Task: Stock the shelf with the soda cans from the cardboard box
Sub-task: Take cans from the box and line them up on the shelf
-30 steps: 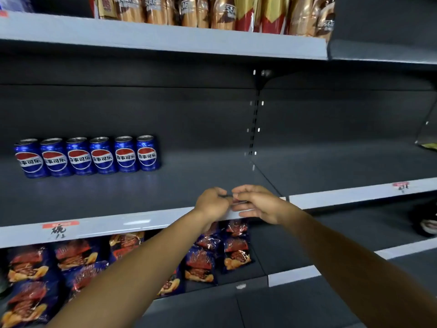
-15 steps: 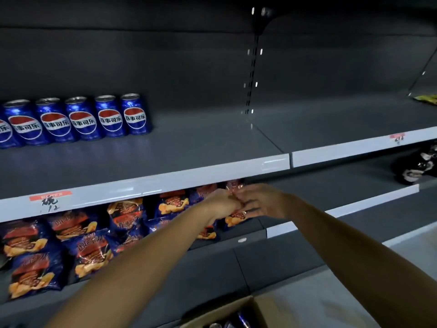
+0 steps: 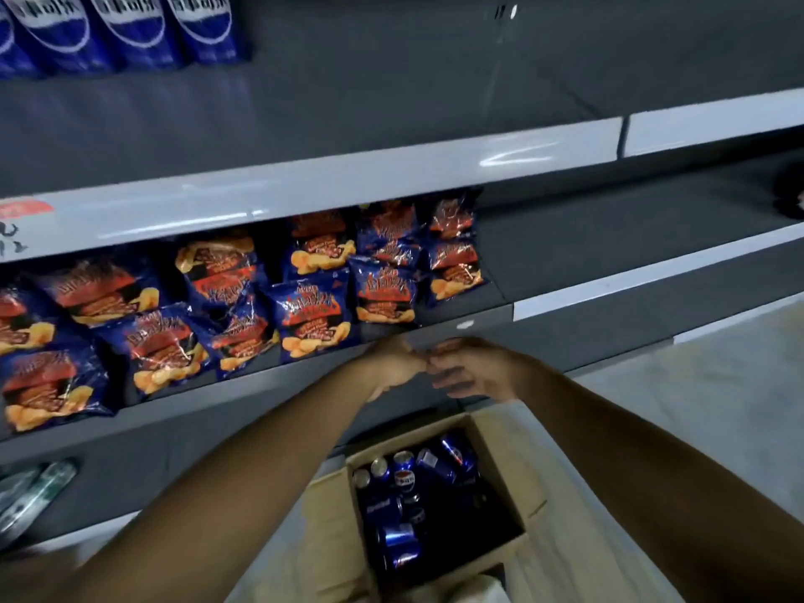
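Observation:
An open cardboard box (image 3: 500, 454) stands on the floor below my hands. Several blue soda cans (image 3: 404, 476) lie loose inside it, some upright and some on their sides. More blue cans (image 3: 130, 28) stand in a row at the back left of the grey shelf (image 3: 391, 80), cut off by the top edge. My left hand (image 3: 396, 367) is curled into a loose fist and my right hand (image 3: 474, 372) has relaxed fingers. Their fingertips meet in the air above the box, in front of the lower shelf edge. I see nothing held in either.
Blue and orange chip bags (image 3: 313, 306) fill the lower shelf to the left. A white price strip (image 3: 348, 185) runs along the can shelf's front. A green packet (image 3: 30, 498) lies on the bottom shelf at far left. Pale floor (image 3: 718, 385) lies to the right.
My view has tipped downward, so the box of cans is now in full sight. Both hands, still touching, have dropped from the can shelf's front edge to just above the box.

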A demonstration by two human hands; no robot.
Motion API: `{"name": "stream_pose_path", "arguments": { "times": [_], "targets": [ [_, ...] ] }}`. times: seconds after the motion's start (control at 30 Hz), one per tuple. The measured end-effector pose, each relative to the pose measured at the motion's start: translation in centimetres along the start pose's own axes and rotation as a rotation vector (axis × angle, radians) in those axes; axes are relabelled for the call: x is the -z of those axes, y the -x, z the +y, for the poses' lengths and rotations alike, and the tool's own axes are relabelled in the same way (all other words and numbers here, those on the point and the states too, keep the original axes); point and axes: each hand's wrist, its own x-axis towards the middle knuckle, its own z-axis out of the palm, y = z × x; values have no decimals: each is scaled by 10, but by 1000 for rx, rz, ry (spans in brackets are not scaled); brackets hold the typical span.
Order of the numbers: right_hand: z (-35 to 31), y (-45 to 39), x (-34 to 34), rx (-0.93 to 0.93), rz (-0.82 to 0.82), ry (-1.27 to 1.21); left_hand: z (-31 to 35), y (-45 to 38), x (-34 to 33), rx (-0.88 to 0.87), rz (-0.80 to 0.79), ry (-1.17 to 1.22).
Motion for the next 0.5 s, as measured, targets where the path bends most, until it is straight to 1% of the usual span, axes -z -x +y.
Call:
{"name": "stream_pose_path", "arguments": {
  "times": [0.07,0.1,0.17,0.27,0.33,0.43,0.5],
  "targets": [
    [27,-22,-6,-49,-3,-62,-24,-12,-17,21,4,-48],
    [41,-32,-9,-70,0,-68,-36,-16,-26,28,15,-69],
    [71,-51,-14,-123,-10,-53,-62,-25,-41,75,-12,-76],
    [121,-71,-17,-244,-38,-76,-97,-39,-64,158,-91,-102],
    [150,-80,-17,-332,-48,-103,-117,-50,-80,202,-69,-132],
    [193,-93,-14,-420,2,-132,-145,-63,-106,208,-15,-179],
    [224,-103,-11,-452,84,-147,-168,-72,-126,227,-59,-232]
  ]
}}
